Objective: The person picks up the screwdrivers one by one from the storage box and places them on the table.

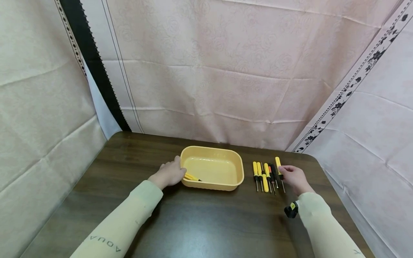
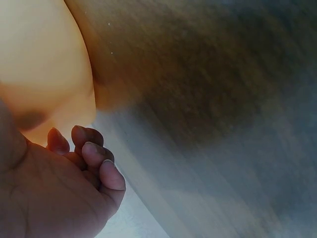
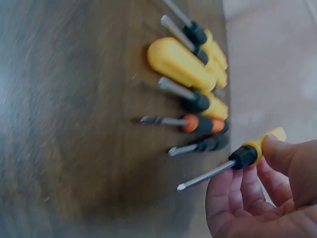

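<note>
At its left end, my left hand (image 1: 171, 172) grips the rim of a yellow plastic basin (image 1: 211, 186). From the left wrist view, the fingers (image 2: 111, 176) curl outside the basin's wall (image 2: 44, 59). A yellow-handled tool (image 1: 191, 177) lies inside the basin near that hand, partly hidden by it. My right hand (image 1: 293, 176) pinches a screwdriver (image 3: 245, 155) by its yellow handle between thumb and fingers, its metal shaft pointing toward the near side. Just left of it several screwdrivers (image 1: 259, 170) lie in a row, mostly yellow and black. One yellow handle (image 3: 181, 64) faces the opposite way.
Everything sits on a dark brown wooden table (image 1: 193, 222). Behind it hangs a pale pink cloth (image 1: 206, 89), with more cloth along both sides. A black device with a yellow-green mark (image 1: 292, 210) is at the right wrist.
</note>
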A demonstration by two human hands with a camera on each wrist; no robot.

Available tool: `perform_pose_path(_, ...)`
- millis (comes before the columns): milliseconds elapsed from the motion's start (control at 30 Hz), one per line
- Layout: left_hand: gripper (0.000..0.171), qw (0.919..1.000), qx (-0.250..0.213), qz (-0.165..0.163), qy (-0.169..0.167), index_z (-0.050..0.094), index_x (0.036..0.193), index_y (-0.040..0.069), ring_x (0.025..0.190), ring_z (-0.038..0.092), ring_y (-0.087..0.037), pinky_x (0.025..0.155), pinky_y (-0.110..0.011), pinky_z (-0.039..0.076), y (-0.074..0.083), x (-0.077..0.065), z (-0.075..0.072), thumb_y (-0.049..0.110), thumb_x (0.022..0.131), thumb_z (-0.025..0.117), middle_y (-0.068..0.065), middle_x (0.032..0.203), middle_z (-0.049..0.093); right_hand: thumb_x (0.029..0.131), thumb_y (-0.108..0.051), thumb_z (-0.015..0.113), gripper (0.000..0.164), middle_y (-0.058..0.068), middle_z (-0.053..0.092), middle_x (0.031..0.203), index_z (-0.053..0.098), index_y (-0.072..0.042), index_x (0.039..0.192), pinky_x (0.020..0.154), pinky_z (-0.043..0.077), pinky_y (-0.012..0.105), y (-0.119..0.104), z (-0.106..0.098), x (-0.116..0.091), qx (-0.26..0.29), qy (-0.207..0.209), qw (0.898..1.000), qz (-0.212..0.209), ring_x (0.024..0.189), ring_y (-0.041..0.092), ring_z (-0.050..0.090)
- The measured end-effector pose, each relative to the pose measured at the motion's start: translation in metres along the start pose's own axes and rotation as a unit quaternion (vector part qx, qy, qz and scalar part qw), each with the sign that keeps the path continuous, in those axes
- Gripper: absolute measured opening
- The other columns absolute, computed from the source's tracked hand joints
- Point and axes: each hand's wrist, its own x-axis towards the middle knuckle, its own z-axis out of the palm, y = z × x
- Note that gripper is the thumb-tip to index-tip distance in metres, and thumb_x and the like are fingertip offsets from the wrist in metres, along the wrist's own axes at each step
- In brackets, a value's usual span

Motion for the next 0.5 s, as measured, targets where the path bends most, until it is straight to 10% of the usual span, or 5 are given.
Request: perform_pose_path(500,0.057,1.0,0.007,0.003,0.006,0.033,0.138,-0.002,0.089,0.052,-0.026,0.089,-0.045,0.035,-0.002,0.003,0.002,0.036,0.097,0.042,-0.01,0.105,0.056,0.098,-0.033,0.056,0.046,0.022,0.05,0.125,0.058,0.004,0.125,0.078,0.045,0.039,0.02,-0.001,0.008,-0.013,0.021,0.996,0.089,0.101,0.031,0.049)
